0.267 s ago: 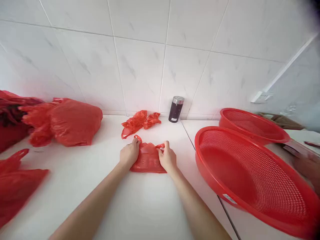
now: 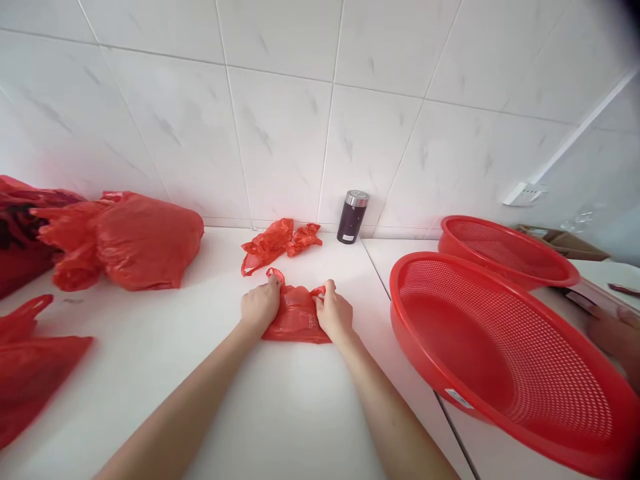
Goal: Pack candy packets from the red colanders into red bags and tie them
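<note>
Between my hands a small red plastic bag [image 2: 297, 317] lies on the white table [image 2: 280, 413], with something bulky inside that I cannot make out. My left hand [image 2: 261, 307] is closed on its left handle, and a loop of the handle sticks up past the fingers. On the other side, my right hand [image 2: 334, 312] pinches the right handle, thumb pointing up. Just beyond the bag are crumpled red plastic bags [image 2: 275, 241], touched by neither hand.
A dark flask [image 2: 352, 217] stands by the tiled wall. At right sit a large red plastic basket [image 2: 460, 347] and a second basket [image 2: 500, 247] behind it. Full red bags [image 2: 145, 240] occupy the left side. Another person's hand [image 2: 613, 337] shows at the far right.
Both hands keep their hold on the bag's handles, with barely any movement. The view has shifted very slightly.
</note>
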`<state>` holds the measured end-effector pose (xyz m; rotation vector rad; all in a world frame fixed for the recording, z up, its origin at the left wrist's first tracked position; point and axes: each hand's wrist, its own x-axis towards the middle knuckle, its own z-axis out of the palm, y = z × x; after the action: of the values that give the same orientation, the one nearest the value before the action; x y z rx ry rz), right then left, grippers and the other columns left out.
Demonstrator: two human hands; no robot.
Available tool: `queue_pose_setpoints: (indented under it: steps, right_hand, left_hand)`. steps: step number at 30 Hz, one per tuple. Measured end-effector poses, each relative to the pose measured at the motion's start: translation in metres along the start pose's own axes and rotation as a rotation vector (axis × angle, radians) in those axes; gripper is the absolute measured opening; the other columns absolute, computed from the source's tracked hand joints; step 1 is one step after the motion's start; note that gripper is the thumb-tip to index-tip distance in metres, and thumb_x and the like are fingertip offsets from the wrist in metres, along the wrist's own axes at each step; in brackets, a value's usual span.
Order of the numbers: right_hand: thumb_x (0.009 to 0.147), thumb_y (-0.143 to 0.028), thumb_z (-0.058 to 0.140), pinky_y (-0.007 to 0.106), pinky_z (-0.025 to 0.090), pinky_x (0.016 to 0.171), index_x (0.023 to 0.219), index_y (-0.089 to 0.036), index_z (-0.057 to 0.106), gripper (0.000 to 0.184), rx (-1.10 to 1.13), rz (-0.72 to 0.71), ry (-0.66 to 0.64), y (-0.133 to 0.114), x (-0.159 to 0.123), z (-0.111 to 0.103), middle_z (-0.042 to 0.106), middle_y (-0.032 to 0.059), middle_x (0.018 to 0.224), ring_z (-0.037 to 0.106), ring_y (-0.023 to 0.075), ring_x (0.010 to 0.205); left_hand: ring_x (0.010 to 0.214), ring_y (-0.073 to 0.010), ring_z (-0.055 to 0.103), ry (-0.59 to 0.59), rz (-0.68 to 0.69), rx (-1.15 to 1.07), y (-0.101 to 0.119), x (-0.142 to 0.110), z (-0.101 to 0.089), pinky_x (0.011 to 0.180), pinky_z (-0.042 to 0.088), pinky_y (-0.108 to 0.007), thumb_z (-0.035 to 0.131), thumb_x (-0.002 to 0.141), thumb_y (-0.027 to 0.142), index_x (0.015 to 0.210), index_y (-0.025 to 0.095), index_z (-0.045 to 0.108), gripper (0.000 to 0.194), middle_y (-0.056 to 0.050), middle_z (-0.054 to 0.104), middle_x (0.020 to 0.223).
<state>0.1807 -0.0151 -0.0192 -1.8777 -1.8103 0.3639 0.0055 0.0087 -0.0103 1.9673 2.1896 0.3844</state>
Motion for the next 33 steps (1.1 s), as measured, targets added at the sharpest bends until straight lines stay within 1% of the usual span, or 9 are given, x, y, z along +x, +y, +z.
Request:
queue_pose_setpoints:
  steps: [4,9,12,15,18,21,24,26,33]
  right_hand:
    - [0.089,-0.027,0.05,0.026,0.022,0.051,0.092,-0.024,0.042,0.01,0.088,0.009,0.039,0.001,-0.001,-0.001,0.063,-0.0006,0.069,0.059,0.019,0.061]
    - [0.079,-0.05,0.06,0.025,0.031,0.053,0.081,-0.025,0.039,0.033,0.301,0.025,0.081,0.01,-0.007,-0.01,0.062,-0.0036,0.069,0.059,0.0176,0.063]
    - [0.074,-0.056,0.063,0.023,0.037,0.053,0.078,-0.025,0.036,0.04,0.433,0.018,0.06,0.015,-0.01,-0.014,0.063,-0.0055,0.07,0.06,0.0154,0.061]
    - [0.073,-0.057,0.064,0.023,0.039,0.053,0.077,-0.025,0.036,0.042,0.528,0.021,0.059,0.016,-0.012,-0.015,0.064,-0.0054,0.072,0.061,0.0146,0.062]
    - [0.072,-0.056,0.065,0.022,0.039,0.051,0.076,-0.025,0.037,0.042,0.589,0.021,0.074,0.016,-0.012,-0.016,0.064,-0.0045,0.071,0.059,0.0143,0.06]
    - [0.075,-0.056,0.062,0.022,0.036,0.05,0.073,-0.024,0.038,0.039,0.629,-0.003,0.067,0.016,-0.012,-0.018,0.06,-0.0055,0.065,0.054,0.0131,0.055]
    - [0.08,-0.053,0.057,0.023,0.031,0.051,0.065,-0.024,0.034,0.04,0.639,-0.015,0.085,0.016,-0.011,-0.019,0.049,-0.0073,0.056,0.043,0.0122,0.051]
    - [0.081,-0.049,0.056,0.024,0.027,0.051,0.062,-0.024,0.031,0.04,0.64,-0.003,0.121,0.016,-0.008,-0.016,0.043,-0.0072,0.054,0.037,0.0125,0.052]
    - [0.084,-0.043,0.051,0.024,0.026,0.052,0.064,-0.024,0.028,0.035,0.76,-0.001,0.162,0.022,-0.002,-0.009,0.033,-0.0078,0.057,0.032,0.0122,0.054]
  left_hand:
    - [0.091,-0.0206,0.064,0.085,-0.019,-0.21,-0.005,-0.004,-0.001,0.081,0.054,-0.043,0.055,0.091,0.038,0.116,0.016,0.058,0.033,-0.007,0.065,0.108]
    - [0.091,-0.0206,0.065,0.171,0.009,-0.6,-0.009,-0.011,-0.014,0.085,0.051,-0.044,0.044,0.095,0.043,0.111,0.015,0.058,0.035,-0.007,0.066,0.103]
    - [0.102,-0.0235,0.065,0.129,0.105,-0.871,-0.002,-0.021,-0.028,0.09,0.05,-0.044,0.028,0.097,0.049,0.11,0.02,0.052,0.039,-0.01,0.069,0.109]
    - [0.114,-0.0261,0.061,0.003,0.194,-1.035,0.009,-0.032,-0.041,0.09,0.051,-0.042,0.041,0.091,0.055,0.121,0.027,0.043,0.041,-0.011,0.068,0.12]
    - [0.118,-0.027,0.058,-0.101,0.187,-1.039,0.014,-0.036,-0.046,0.093,0.05,-0.039,0.06,0.08,0.054,0.116,0.028,0.054,0.045,-0.009,0.066,0.125]
    - [0.096,-0.0271,0.067,-0.097,0.081,-0.976,0.009,-0.031,-0.043,0.085,0.052,-0.036,0.055,0.08,0.06,0.084,0.023,0.066,0.039,-0.007,0.074,0.099]
    - [0.054,-0.022,0.059,0.001,-0.077,-0.897,-0.005,-0.028,-0.038,0.056,0.049,-0.033,0.051,0.078,0.065,0.053,0.024,0.049,0.048,0.0,0.059,0.051]
    - [0.041,-0.0182,0.047,0.062,-0.164,-0.854,-0.015,-0.03,-0.034,0.044,0.039,-0.03,0.052,0.076,0.066,0.045,0.025,0.036,0.054,0.004,0.044,0.039]
    - [0.068,-0.0255,0.066,0.136,-0.208,-0.905,-0.045,-0.038,-0.047,0.06,0.053,-0.035,0.045,0.079,0.06,0.063,0.022,0.049,0.042,-0.006,0.063,0.067]
